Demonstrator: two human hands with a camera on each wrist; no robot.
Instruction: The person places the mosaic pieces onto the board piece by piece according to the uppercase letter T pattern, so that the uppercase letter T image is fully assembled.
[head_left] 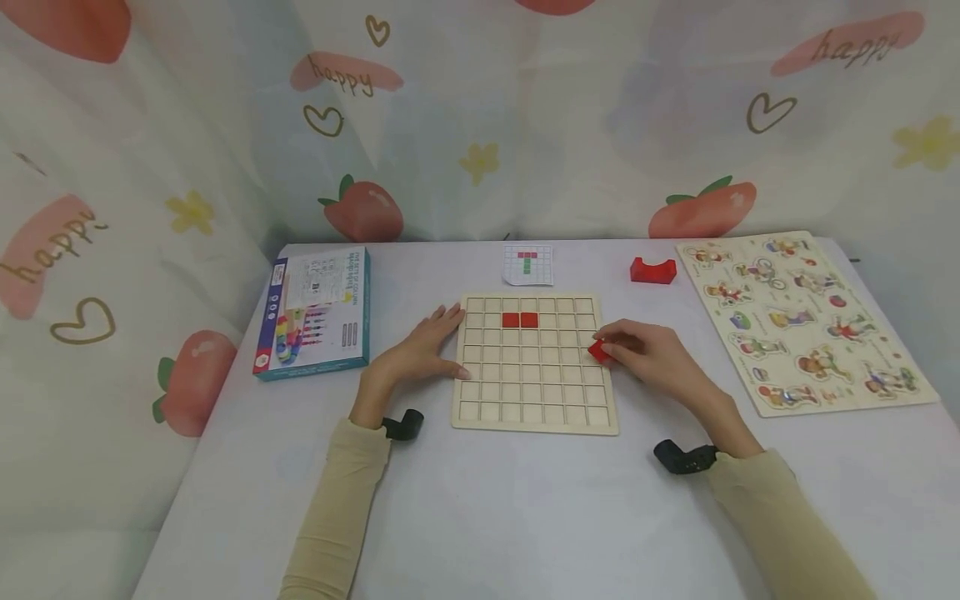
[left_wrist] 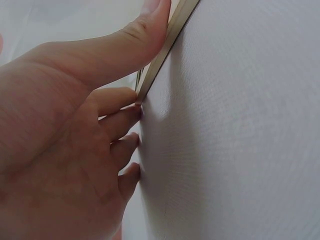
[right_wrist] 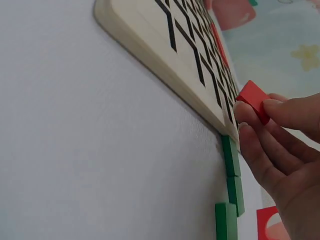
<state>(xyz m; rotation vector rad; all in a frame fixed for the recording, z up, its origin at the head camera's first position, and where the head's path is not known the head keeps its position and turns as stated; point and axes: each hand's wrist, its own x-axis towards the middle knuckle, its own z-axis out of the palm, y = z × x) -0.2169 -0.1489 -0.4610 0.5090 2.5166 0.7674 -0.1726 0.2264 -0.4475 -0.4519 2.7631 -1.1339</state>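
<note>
The wooden grid board (head_left: 532, 400) lies at the middle of the table, two red square tiles (head_left: 520, 320) side by side in its second row. My left hand (head_left: 420, 350) rests at the board's left edge, fingers extended. In the left wrist view, the thumb (left_wrist: 142, 37) lies on the edge of the board. Over the board's right side, my right hand (head_left: 648, 354) pinches a red tile (right_wrist: 255, 100) between thumb and fingers, tilted. Several green blocks (right_wrist: 233, 187) lie beside the board in the right wrist view; in the head view the right hand hides them.
Behind the board lies a small card (head_left: 528, 265) with a red and green T pattern. A red block with a curved notch (head_left: 652, 271) stands at the back right. A boxed set (head_left: 315, 312) lies left; a picture puzzle board (head_left: 810, 325) lies right.
</note>
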